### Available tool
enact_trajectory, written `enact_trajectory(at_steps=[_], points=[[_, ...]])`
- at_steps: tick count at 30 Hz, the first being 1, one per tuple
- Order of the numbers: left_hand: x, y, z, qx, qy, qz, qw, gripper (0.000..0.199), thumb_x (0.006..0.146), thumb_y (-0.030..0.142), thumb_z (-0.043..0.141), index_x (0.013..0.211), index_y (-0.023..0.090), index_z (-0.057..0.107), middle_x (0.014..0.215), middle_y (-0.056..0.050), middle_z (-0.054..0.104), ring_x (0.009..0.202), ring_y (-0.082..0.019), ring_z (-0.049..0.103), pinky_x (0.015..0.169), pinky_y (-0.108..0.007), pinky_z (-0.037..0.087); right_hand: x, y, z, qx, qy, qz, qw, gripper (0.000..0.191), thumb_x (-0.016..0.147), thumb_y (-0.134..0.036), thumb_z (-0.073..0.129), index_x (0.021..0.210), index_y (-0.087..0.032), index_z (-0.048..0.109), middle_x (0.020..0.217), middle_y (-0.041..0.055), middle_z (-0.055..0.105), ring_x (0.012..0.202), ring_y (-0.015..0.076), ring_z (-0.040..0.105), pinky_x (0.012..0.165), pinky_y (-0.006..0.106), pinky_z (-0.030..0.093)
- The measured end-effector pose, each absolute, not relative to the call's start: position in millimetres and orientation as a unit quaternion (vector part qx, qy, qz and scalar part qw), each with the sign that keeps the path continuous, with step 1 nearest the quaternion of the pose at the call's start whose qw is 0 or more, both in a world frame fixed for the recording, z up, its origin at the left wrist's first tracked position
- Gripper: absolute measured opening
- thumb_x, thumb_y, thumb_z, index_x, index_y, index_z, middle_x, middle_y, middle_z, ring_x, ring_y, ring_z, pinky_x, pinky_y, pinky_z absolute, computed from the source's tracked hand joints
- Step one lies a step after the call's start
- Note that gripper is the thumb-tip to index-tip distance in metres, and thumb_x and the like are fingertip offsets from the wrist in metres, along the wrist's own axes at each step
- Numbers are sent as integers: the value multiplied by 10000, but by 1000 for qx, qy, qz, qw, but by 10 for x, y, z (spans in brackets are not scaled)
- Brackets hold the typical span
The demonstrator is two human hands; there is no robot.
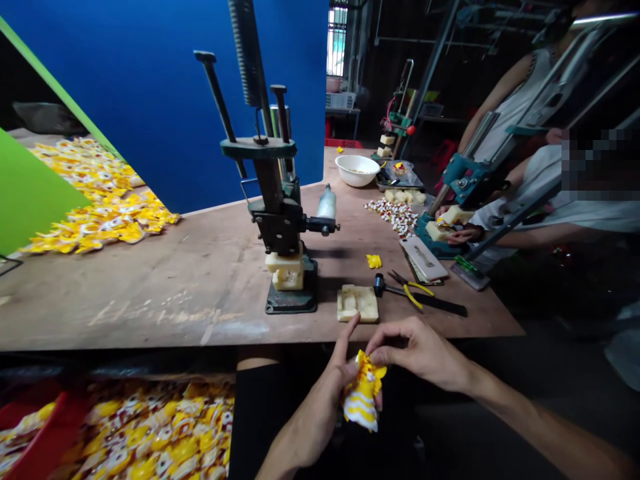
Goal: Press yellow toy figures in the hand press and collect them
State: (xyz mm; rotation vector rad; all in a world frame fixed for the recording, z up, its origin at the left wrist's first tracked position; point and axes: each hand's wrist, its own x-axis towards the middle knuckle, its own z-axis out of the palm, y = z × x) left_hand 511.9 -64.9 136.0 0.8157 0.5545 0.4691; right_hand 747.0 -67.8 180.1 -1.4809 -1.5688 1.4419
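Left hand [340, 377] closes firmly around a yellow-and-white printed pouch [363, 400] while right hand [415, 350] pinches its top steady, both at six o'clock from the worktop [150, 293].

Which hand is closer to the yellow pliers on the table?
The right hand is nearer: it is just below the yellow-handled pliers in the view. The left hand is farther, down and left of them. Both hold a yellow-and-white striped piece.
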Motion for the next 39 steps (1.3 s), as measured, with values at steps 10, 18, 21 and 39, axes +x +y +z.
enact_trajectory(at_steps=[10, 18, 21, 39], points=[[5284, -669, 1366, 367, 286, 232, 854, 628, 1089, 628, 503, 1502, 182, 658, 1018, -76, 738, 790, -192, 638, 771, -326, 497, 7529, -631, 1653, -505, -524, 636, 258, 332, 885, -484, 880, 945, -160, 840, 1094, 75, 839, 959, 209, 750, 867, 301, 572], [5298, -651, 1372, 387, 321, 207, 839, 677, 1087, 692, 473, 1268, 124, 794, 841, -67, 723, 738, -186, 614, 726, -309, 475, 7520, -575, 1537, -533, -514, 637, 213, 442, 806, -557, 925, 911, -142, 815, 844, 37, 788, 777, 165, 702, 756, 272, 548], [5270, -676, 1370, 436, 306, 221, 817, 632, 1092, 648, 511, 1431, 163, 734, 984, -85, 757, 825, -207, 646, 786, -328, 501, 7474, -610, 1529, -555, -542, 597, 206, 368, 825, -500, 909, 891, -151, 813, 795, 27, 772, 739, 158, 681, 684, 243, 505], [5361, -497, 1158, 275, 333, 343, 834, 456, 958, 587, 779, 1140, 172, 734, 960, -71, 768, 938, -229, 720, 844, -319, 537, 8360, 922, 1282, -615, -724, 199, 240, 347, 858, -105, 843, 1202, -142, 815, 1276, 150, 794, 1282, 291, 691, 1180, 416, 483]])
